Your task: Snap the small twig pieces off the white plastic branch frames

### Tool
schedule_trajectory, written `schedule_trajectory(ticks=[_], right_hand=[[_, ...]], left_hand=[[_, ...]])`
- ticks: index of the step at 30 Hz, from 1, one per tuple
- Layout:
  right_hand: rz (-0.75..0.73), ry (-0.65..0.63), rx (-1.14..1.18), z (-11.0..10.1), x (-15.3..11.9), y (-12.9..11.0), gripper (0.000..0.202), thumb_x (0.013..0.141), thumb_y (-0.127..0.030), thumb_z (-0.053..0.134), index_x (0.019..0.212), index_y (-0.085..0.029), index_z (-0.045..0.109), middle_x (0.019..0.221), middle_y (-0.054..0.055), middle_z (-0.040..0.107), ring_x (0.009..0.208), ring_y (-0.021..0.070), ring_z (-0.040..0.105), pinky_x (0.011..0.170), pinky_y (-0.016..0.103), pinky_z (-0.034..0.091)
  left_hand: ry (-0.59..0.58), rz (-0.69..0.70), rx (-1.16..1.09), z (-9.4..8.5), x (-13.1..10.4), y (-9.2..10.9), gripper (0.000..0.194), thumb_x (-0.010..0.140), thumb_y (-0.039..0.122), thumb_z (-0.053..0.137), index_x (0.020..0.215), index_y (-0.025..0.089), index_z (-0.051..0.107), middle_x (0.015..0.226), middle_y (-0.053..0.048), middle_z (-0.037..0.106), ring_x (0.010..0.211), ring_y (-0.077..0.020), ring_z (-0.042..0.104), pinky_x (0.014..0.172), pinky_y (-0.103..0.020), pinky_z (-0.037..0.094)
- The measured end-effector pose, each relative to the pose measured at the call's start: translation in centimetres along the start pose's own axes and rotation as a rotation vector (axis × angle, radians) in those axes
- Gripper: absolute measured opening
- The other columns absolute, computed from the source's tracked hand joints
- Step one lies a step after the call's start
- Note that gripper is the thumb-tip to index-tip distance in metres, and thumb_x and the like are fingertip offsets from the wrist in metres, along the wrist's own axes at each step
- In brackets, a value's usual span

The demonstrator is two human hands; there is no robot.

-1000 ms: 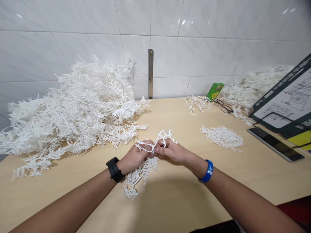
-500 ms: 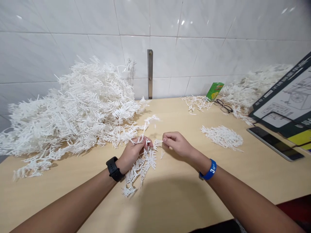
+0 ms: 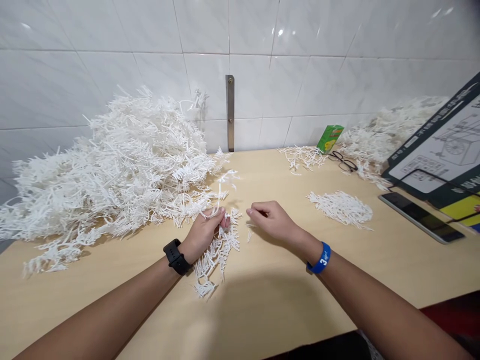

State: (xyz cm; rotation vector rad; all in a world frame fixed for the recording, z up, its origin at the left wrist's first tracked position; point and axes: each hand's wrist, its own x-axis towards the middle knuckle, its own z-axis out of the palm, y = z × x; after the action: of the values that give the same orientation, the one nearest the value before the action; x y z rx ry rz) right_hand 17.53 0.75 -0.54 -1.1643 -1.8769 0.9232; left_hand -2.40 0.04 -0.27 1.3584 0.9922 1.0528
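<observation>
My left hand point(image 3: 206, 231) is closed around a white branched plastic strip point(image 3: 217, 257). One curled end of the strip stands up above the thumb. The rest, with many short thin side pieces, hangs below the fingers towards the table. To its right my right hand point(image 3: 273, 220) is closed, thumb and fingertips together over the table. Whether a small piece is between those fingertips is hidden. Just under them lie a few loose white slivers point(image 3: 249, 234). A gap separates the two hands.
A big heap of white strips point(image 3: 123, 165) fills the left. At right are a flat pile of small white pieces point(image 3: 343, 209), a phone point(image 3: 422, 217), eyeglasses point(image 3: 342, 161), a green box point(image 3: 330, 139), another white heap point(image 3: 397, 130) and a printed carton point(image 3: 446, 145).
My right hand's fingertips have come away from the strip, and the white piece seen between them is no longer visible there. My left hand still holds the strip, its upper end now more upright.
</observation>
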Motion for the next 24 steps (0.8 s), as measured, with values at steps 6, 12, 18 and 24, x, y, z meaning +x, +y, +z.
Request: schedule_trajectory(ticks=[6,12,18,24], right_hand=[[-0.024,-0.164,0.11,1.9,-0.6,-0.7,0.022,0.086,-0.04,0.058,0.083,-0.018,0.057,0.066,-0.001,0.056,0.061,0.0111,0.047,0.056,0.023,0.035],[-0.023,-0.205,0.016,1.7,-0.7,-1.1,0.022,0.086,-0.037,0.059,0.08,-0.016,0.064,0.069,0.001,0.065,0.061,0.0113,0.053,0.057,0.022,0.038],[-0.108,-0.247,-0.008,1.6,-0.5,-0.9,0.023,0.09,-0.025,0.05,0.083,-0.017,0.07,0.077,0.003,0.07,0.07,0.0132,0.059,0.069,0.024,0.044],[-0.134,-0.292,0.273,1.7,-0.1,0.0,0.026,0.09,-0.032,0.052,0.076,-0.015,0.066,0.081,0.005,0.067,0.079,0.015,0.06,0.076,0.027,0.046]], left_hand=[[-0.211,0.029,0.132,0.4,-0.2,-0.5,0.037,0.084,0.042,0.053,0.056,0.018,0.053,0.058,0.0,0.05,0.057,-0.0132,0.044,0.061,-0.027,0.038],[-0.308,0.005,0.206,0.3,-0.2,-1.2,0.036,0.087,0.045,0.048,0.064,0.017,0.047,0.061,0.002,0.044,0.057,-0.0108,0.037,0.057,-0.024,0.034],[-0.315,0.072,0.239,-0.1,-0.1,-0.8,0.041,0.09,0.051,0.043,0.068,0.017,0.047,0.064,0.001,0.043,0.058,-0.0108,0.037,0.054,-0.024,0.032],[-0.327,0.154,0.3,0.0,0.1,-0.5,0.041,0.091,0.048,0.044,0.065,0.017,0.048,0.067,0.0,0.047,0.062,-0.0125,0.041,0.061,-0.026,0.036]])
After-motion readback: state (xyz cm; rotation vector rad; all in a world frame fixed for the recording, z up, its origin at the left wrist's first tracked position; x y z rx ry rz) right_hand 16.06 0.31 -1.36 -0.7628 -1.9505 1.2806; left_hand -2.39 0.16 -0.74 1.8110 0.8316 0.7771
